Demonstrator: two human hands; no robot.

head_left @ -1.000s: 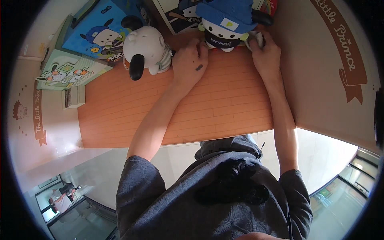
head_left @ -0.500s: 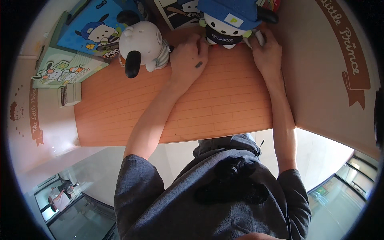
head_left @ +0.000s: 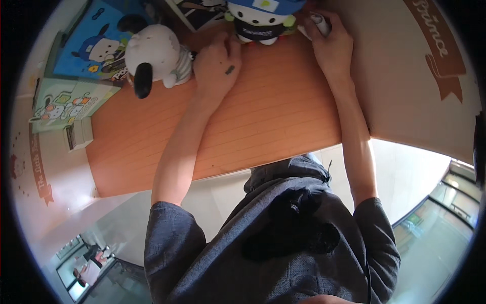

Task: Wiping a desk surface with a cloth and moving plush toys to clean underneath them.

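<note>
At the far side of a wood-patterned shelf board, my left hand rests with its fingers curled under, back of the hand up. What those fingers hold, if anything, is hidden. Close to its left stands a white dog figurine with black ears and a striped body. Between my hands is another dog figure in a blue cap and black bib; the picture's top edge cuts off its head. My right hand, to the right of that figure, grips a small white rolled thing, perhaps a cloth or wipe.
Blue and pale green picture boxes stand at the left, with a small white block before them. A dark framed picture is behind. Pale side panels enclose the board, whose front edge lies near my waist.
The view has shifted, so the figures and boxes appear farther left. My right hand has drawn slightly away from the capped figure, and the white roll shows more. My left hand keeps its curled pose.
</note>
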